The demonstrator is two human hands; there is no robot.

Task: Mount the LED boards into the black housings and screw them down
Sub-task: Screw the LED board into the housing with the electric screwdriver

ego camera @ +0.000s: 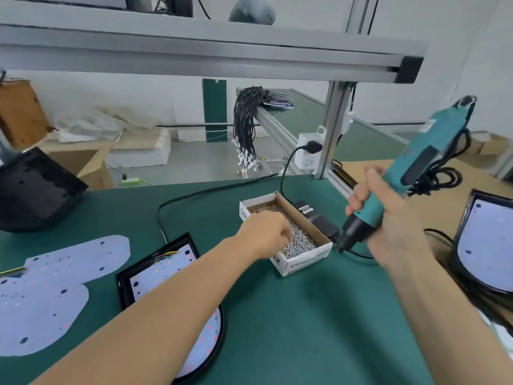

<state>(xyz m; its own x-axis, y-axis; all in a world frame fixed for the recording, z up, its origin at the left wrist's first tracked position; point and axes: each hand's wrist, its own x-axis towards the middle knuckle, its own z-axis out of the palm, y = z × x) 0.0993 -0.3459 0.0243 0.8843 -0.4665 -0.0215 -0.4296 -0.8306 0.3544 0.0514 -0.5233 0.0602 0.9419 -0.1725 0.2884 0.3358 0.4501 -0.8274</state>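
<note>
My left hand (266, 232) reaches into a small cardboard box (302, 262) full of silver screws (301, 241), fingers curled down among them. My right hand (388, 218) grips a teal electric screwdriver (416, 159), tilted, its black tip near the box's right corner. A black housing (125, 279) with a white LED board (163, 270) laid in it sits under my left forearm. Two loose LED boards (55, 282) lie at the left. Another housing with a board (483, 251) is at the right edge.
A stack of empty black housings (36, 190) stands at the far left. A black power adapter (313, 218) and its cable lie behind the box. An aluminium frame post (333, 129) with a socket and a bundle of black wires (247, 126) stand behind the green mat.
</note>
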